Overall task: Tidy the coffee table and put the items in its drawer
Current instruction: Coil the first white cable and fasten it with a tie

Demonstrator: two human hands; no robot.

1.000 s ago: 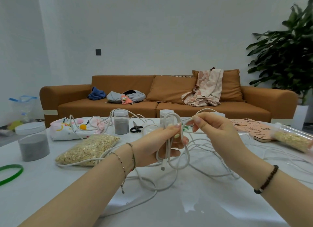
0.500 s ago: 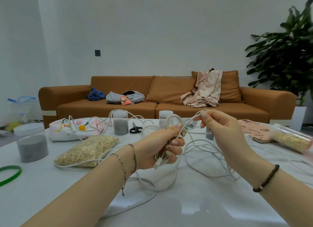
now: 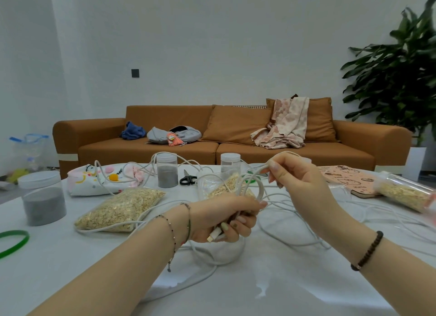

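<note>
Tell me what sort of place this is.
Most likely a home living room: a brown sofa strewn with clothes, a large potted plant beside it, and a low white table tangled with white cable.

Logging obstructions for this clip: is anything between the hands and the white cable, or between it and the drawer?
Nothing: the left hand grips the coiled white cable, the right hand pinches a strand. Drawer not in view; loose runs trail past the oat bag.

Soft even daylight, glossy table glare, wide-angle edge bending.
</note>
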